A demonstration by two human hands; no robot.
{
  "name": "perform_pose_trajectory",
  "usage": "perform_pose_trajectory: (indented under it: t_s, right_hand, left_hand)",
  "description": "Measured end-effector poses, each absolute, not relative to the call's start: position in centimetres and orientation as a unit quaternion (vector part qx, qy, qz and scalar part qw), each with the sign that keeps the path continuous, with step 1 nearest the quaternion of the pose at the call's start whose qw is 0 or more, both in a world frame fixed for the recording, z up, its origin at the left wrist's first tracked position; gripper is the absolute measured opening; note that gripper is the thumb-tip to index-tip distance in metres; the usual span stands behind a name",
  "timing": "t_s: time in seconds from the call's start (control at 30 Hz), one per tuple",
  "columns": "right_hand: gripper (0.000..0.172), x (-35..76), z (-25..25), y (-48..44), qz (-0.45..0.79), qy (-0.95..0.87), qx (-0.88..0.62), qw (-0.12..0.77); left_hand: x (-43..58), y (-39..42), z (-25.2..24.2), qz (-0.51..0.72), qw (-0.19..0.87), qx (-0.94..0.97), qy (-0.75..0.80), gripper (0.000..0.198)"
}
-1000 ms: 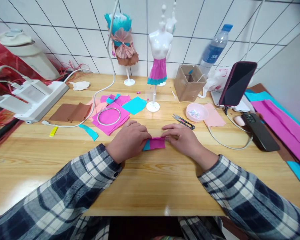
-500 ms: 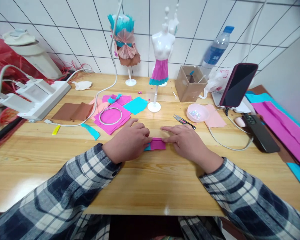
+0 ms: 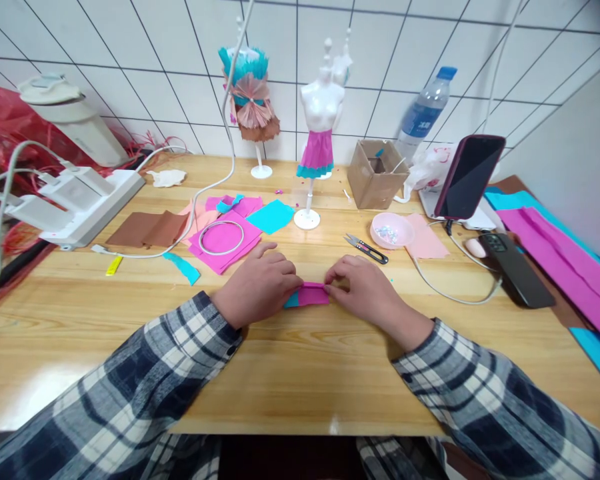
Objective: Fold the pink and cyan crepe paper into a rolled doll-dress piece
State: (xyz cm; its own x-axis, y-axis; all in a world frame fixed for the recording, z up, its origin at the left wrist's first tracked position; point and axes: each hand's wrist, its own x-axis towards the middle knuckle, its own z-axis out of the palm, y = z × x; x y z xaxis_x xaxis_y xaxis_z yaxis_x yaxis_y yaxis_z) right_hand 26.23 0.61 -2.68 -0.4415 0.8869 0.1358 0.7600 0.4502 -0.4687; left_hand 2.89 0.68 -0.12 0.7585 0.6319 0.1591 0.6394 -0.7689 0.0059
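A small strip of magenta crepe paper (image 3: 313,295) with a blue part at its left end lies on the wooden table (image 3: 300,373), its upper edge folded over. My left hand (image 3: 260,287) has its fingertips closed on the strip's left side, partly covering it. At the right end, my right hand (image 3: 363,290) pinches the folded edge between thumb and curled fingers. Behind the hands stands a white mini mannequin (image 3: 323,103) wearing a magenta skirt (image 3: 317,150) with a blue hem. Thread snips (image 3: 367,250) lie beyond my right hand.
Magenta paper squares (image 3: 225,250), a metal ring (image 3: 221,238) and brown paper (image 3: 147,229) lie left. Toward the right are a pink bowl (image 3: 393,230), a cardboard box (image 3: 377,177), a standing phone (image 3: 471,177) and another phone (image 3: 517,270). A power strip (image 3: 90,210) sits far left.
My right hand's fingers, stretched out before, have curled into a pinch at the strip's right end. My left hand stays on the strip's left side. The camera view has shifted slightly.
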Motion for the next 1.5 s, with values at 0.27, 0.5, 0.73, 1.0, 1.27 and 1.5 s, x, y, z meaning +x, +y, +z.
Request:
perform_pose_trajectory:
  t_s: [0.27,0.5,0.73,1.0,1.27,1.5]
  right_hand:
    - [0.003,26.6,-2.0,0.4,0.091,-0.859,-0.440,0.245]
    - [0.030,26.5,-1.1,-0.5,0.051,-0.853,-0.424,0.298]
    - [0.019,26.1,-1.1,-0.8,0.046,-0.847,-0.429,0.310]
    - [0.021,26.2,-1.5,-0.7,0.019,-0.840,-0.450,0.302]
    - [0.015,25.9,-1.5,-1.1,-0.031,-0.857,-0.433,0.279]
    - [0.021,26.2,-1.8,-0.9,-0.021,-0.863,-0.445,0.240]
  left_hand:
    - [2.7,1.1,-0.2,-0.162,-0.137,-0.879,-0.426,0.033]
    - [2.6,1.0,-0.2,-0.209,-0.126,-0.853,-0.462,0.014]
    - [2.9,0.1,0.5,-0.259,-0.046,-0.854,-0.448,0.015]
    - [2.9,0.2,0.0,-0.274,-0.003,-0.864,-0.423,0.016]
    - [3.3,-0.3,-0.1,-0.252,0.036,-0.874,-0.413,0.020]
    - [3.3,-0.1,-0.5,-0.187,-0.002,-0.887,-0.422,0.016]
